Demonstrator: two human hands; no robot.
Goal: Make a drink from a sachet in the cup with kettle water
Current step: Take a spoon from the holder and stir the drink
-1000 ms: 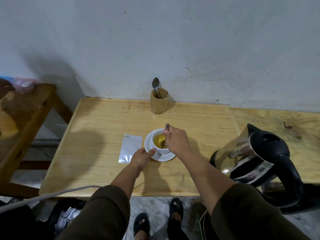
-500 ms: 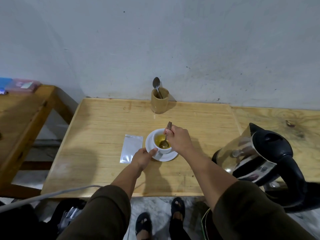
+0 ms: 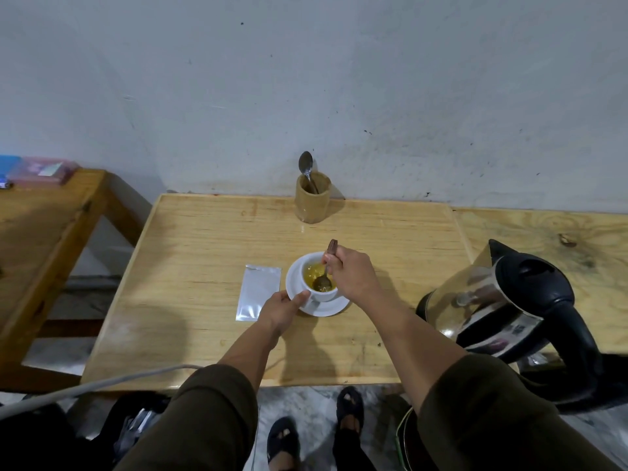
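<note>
Right hand [image 3: 353, 277] pinches spoon [image 3: 327, 270] in cup [image 3: 317, 280]; left hand [image 3: 282, 309] grips saucer [image 3: 326, 309] (sachet [image 3: 259, 292] beside, kettle [image 3: 509, 300] right)

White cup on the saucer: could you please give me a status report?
Right hand holds spoon in white cup. Left hand steadies saucer. Yellow liquid inside. Nothing obstructing.

Bench [image 3: 190, 266]: pale wood, pushed against the wall.
Saucer [image 3: 331, 308]: white, near the middle of the bench (a cup stands on it).
Sachet [image 3: 259, 292]: silver, flat, just left of the saucer.
Holder [image 3: 312, 202]: wooden, upright at the back edge.
Kettle [image 3: 503, 304]: steel and black, at the right.
Side bench [image 3: 37, 226]: left, apart; pink box [image 3: 42, 169] at its back.
</note>
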